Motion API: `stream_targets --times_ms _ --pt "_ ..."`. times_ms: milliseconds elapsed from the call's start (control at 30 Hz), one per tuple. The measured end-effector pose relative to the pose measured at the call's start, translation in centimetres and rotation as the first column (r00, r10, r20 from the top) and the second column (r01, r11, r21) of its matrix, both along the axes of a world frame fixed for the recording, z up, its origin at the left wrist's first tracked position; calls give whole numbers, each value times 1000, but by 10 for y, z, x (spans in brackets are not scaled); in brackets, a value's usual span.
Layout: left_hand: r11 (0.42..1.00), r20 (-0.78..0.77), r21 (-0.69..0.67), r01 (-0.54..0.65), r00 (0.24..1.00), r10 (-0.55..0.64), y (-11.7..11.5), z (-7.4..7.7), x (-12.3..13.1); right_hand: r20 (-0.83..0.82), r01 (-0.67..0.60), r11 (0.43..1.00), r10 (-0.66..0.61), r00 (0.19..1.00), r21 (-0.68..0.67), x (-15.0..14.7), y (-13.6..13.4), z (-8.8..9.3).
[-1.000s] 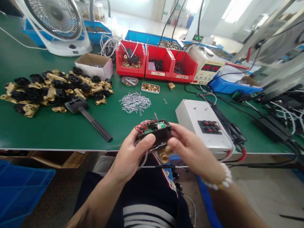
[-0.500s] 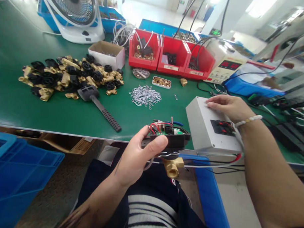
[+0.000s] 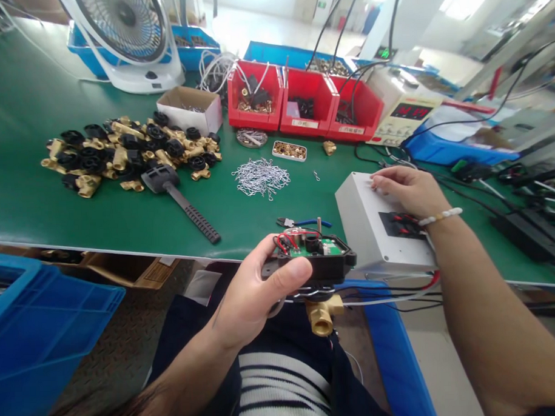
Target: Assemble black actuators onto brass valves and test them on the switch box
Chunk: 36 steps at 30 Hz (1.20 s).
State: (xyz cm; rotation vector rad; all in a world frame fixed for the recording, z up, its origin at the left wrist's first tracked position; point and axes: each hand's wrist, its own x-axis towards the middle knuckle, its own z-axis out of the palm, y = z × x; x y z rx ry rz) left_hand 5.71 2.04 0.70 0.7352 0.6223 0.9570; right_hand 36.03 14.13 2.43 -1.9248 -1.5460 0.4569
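My left hand (image 3: 257, 287) grips a motorized valve, its thumb along the near side. The valve's black housing (image 3: 323, 270) is uncovered and shows a green circuit board with red and black wires. Below it hangs a brass valve body (image 3: 321, 315) with an open port facing me. My right hand (image 3: 407, 194) rests at the far part of a grey metal box (image 3: 367, 229). Its thumb and fingertips are pinched together at the box top; whatever lies between them is hidden. A black terminal with red parts (image 3: 399, 225) is set in the box near my wrist.
Blue-handled cutters (image 3: 305, 222) lie behind the valve. Silver clips (image 3: 262, 177) are heaped mid-bench, with a grey mallet (image 3: 186, 205) and piled brass valve bodies (image 3: 121, 150) leftward. Red bins (image 3: 308, 125), a fan (image 3: 148, 82) and a power supply (image 3: 404, 118) stand behind. Cables run below the box.
The view has shifted slightly, and the cutters show more fully behind the valve. The valve sits a little lower and further right in view. Both hands keep nearly the same grip.
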Motion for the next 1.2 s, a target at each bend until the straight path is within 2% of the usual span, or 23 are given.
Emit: stream_targets --times_ms 233,467,667,800,1200 --pt "998 -84 -3 -70 994 70 -3 1 1 16 -16 1000 16 1000 -4 0 -2 0" --pt "981 -137 83 -173 973 183 -10 9 2 55 2 1000 -1 999 -5 1 -1 0" --pt "988 -104 91 -128 985 137 -13 11 1 70 9 1000 -9 998 -3 1 -1 0" --pt "984 -101 69 -164 980 171 -14 13 2 64 4 1000 -4 998 -2 1 -1 1" --pt "988 -93 41 -148 984 151 -18 17 1 41 13 1000 -13 999 -2 -1 -1 2"
